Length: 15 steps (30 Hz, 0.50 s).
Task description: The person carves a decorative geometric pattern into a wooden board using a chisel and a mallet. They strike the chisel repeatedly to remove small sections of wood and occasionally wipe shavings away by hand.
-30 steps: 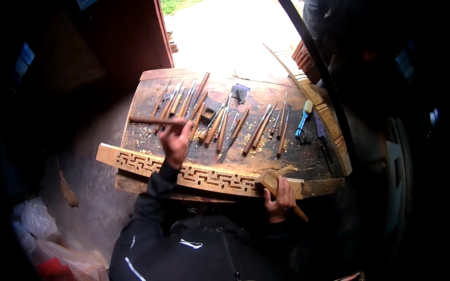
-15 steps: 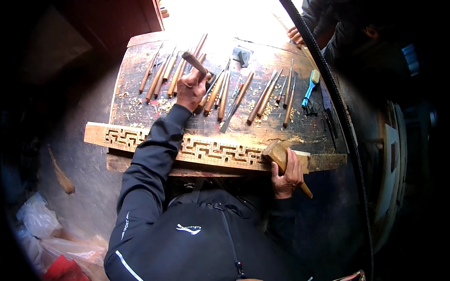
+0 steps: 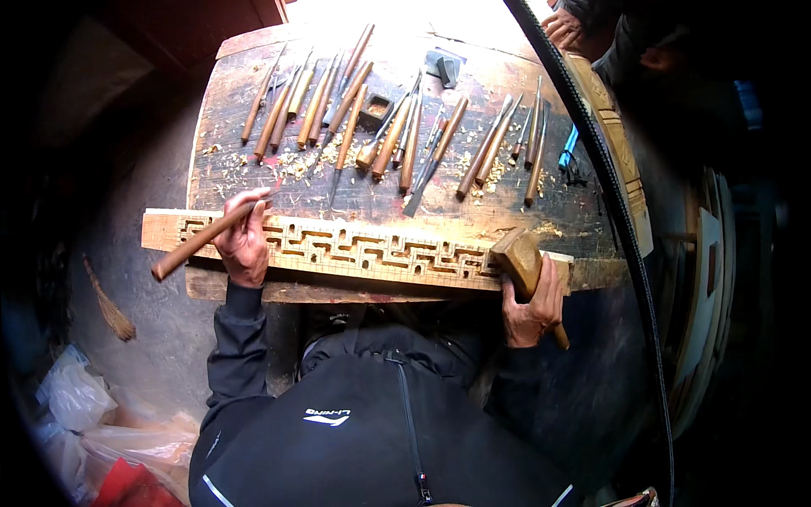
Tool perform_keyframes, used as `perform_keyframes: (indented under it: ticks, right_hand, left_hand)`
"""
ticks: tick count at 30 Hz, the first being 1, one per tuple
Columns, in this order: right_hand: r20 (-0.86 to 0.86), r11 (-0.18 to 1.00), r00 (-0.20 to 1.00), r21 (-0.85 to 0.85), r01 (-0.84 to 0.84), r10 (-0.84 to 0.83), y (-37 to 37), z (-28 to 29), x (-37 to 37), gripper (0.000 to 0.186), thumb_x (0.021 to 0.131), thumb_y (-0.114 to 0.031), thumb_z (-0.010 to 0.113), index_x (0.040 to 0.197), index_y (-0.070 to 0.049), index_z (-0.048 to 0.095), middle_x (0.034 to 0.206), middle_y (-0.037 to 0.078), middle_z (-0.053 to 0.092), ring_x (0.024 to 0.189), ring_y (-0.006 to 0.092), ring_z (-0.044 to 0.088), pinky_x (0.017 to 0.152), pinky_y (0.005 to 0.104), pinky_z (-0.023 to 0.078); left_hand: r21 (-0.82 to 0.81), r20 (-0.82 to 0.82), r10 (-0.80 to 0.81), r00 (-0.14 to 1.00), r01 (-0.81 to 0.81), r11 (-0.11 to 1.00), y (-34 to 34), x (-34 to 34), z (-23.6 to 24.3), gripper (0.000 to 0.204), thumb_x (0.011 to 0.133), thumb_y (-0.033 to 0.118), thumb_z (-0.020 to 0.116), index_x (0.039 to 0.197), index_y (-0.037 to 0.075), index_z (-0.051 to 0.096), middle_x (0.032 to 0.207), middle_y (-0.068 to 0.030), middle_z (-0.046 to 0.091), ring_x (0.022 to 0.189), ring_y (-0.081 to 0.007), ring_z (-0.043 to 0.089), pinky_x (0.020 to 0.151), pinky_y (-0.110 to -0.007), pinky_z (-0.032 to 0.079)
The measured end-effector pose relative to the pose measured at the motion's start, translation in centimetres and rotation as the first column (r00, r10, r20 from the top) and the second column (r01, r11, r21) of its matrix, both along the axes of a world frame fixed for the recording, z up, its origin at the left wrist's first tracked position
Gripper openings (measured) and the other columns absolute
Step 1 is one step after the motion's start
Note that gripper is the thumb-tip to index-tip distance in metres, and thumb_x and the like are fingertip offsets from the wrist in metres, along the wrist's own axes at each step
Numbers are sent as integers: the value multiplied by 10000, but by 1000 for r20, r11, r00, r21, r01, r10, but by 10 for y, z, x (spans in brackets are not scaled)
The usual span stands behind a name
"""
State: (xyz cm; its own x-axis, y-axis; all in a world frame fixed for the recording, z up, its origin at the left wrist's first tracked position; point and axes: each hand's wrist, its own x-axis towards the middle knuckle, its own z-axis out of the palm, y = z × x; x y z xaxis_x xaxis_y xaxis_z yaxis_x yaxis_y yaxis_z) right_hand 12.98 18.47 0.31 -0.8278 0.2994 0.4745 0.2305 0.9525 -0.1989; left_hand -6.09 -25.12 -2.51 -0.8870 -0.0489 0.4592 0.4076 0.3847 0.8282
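A long pale board (image 3: 376, 266) carved with a stepped fretwork pattern lies across the near edge of the workbench. My left hand (image 3: 243, 247) is over the board's left part, closed round a carving chisel (image 3: 196, 243). The chisel's brown wooden handle slants down to the left, and its blade end points up to the right beyond my fingers. At the board's right end, my right hand (image 3: 536, 302) grips a wooden mallet (image 3: 521, 256). The mallet's blocky head rests on or just over the board, and its handle end shows below my fingers.
Several wood-handled chisels (image 3: 390, 145) lie among shavings on the bench (image 3: 228, 110), with a small dark box (image 3: 376, 110) between them. A blue-handled brush (image 3: 568, 145) lies at right, partly behind a hanging black strap (image 3: 583, 114). Another person's hand (image 3: 563, 30) is at far right.
My left hand has come back from the tools toward me and left, bringing the chisel over the board. My right hand still holds the mallet. The view has shifted slightly.
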Motion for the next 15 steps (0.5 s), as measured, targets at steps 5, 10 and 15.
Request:
perform_keyframes:
  ticks: [5, 10, 15]
  right_hand:
    - [-39, 992, 999, 124, 34, -29, 2, -12, -4, 753, 834, -309, 933, 1465, -25, 637, 1383, 170, 722, 1232, 419, 707, 1035, 486, 572]
    - [-47, 986, 998, 162, 46, -39, 5, -16, -5, 748, 848, -338, 924, 1465, -29, 636, 1371, 167, 727, 1204, 414, 721, 1015, 478, 585]
    - [-63, 987, 998, 160, -11, 22, 24, -16, -10, 739, 842, -342, 922, 1454, -33, 648, 1360, 159, 738, 1202, 414, 725, 1016, 475, 588]
  left_hand:
    - [-116, 27, -2, 1000, 5, 993, -3, 14, -15, 144, 1102, 9, 642, 1238, 16, 691, 1204, -78, 753, 1027, -182, 727, 920, -331, 599]
    - [-250, -4, 73, 997, -71, 966, 7, 16, -3, 97, 1089, 13, 664, 1170, 30, 715, 1080, -67, 761, 911, -204, 752, 853, -333, 606]
    - [-189, 55, 83, 995, -71, 979, 19, 32, -2, 95, 1105, 10, 641, 1182, -7, 692, 1104, -73, 761, 951, -168, 750, 911, -326, 621]
